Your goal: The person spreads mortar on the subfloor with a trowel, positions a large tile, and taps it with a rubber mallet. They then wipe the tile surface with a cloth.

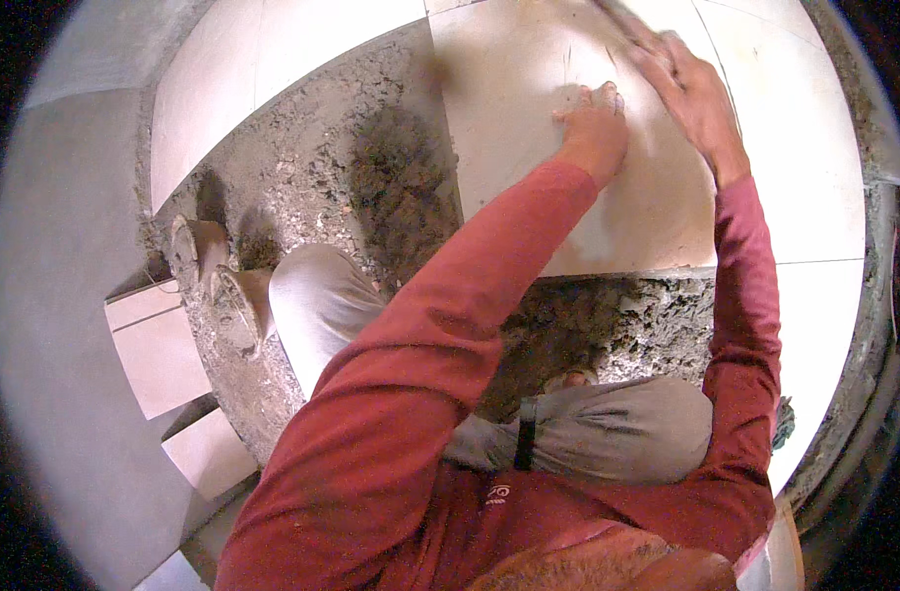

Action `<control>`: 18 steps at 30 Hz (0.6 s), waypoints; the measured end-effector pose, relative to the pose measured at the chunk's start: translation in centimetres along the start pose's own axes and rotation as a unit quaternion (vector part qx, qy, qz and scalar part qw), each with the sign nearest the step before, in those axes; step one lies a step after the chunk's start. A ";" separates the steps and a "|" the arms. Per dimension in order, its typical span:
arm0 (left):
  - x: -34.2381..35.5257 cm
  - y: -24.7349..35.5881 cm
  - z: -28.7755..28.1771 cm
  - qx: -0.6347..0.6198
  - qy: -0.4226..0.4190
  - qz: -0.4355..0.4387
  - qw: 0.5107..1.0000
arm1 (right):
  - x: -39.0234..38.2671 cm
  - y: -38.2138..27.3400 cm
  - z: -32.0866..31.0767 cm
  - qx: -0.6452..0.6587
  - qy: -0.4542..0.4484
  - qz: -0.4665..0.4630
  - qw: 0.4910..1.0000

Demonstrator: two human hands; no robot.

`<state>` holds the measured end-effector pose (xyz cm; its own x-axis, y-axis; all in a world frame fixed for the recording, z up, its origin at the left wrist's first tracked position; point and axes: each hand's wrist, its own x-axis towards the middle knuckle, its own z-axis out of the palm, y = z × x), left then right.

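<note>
A large pale floor tile point(529, 118) lies over grey mortar. My left hand point(596, 128) rests on it with fingers apart, pressing on its surface and holding nothing. My right hand point(688, 94) is farther up and to the right, over the tile's right side. Its fingers are closed around a long, dark, narrow thing point(622, 18) that is smeared by motion and runs off the top edge. I cannot make out its kind. Rough mortar point(401, 167) shows left of the tile, and more mortar point(657, 320) lies along its near edge.
Pale tiles point(804, 158) cover the floor on the right, and others point(224, 98) line the far left. Two buckets point(241, 305) stand left of my knee. Stacked tiles point(160, 360) and another tile point(211, 453) are by the grey wall point(51, 295). My bent legs are close to the mortar.
</note>
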<state>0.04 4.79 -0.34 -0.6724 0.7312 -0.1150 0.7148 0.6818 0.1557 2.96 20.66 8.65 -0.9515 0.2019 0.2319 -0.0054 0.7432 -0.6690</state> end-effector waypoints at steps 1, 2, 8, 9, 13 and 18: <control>0.0 0.0 0.1 0.001 -0.016 0.000 1.000 | -1.6 0.8 -0.2 0.027 0.035 0.008 0.999; 0.0 0.0 0.0 0.005 -0.011 0.004 1.000 | -2.9 1.7 0.1 0.008 0.033 0.083 0.996; 0.2 -0.2 -0.8 -0.013 -0.043 0.005 0.999 | -8.2 5.5 -0.8 -0.076 0.020 0.149 0.986; 0.5 -0.4 -1.0 -0.012 -0.047 -0.004 0.999 | -8.3 5.1 -2.2 -0.046 0.029 0.169 0.984; 0.7 -0.6 -0.5 0.011 -0.055 0.033 0.998 | -13.9 0.1 -5.0 0.046 0.136 0.159 0.977; 0.7 -0.8 -0.6 0.010 -0.114 0.038 0.993 | -18.9 -0.2 -1.9 -0.075 0.078 0.208 0.972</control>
<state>-1.19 4.74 0.04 -0.5575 0.7644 -0.3238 0.7663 0.6239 0.1536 21.50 17.97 5.75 -0.8030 0.5912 0.0759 0.4265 0.6589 -0.6197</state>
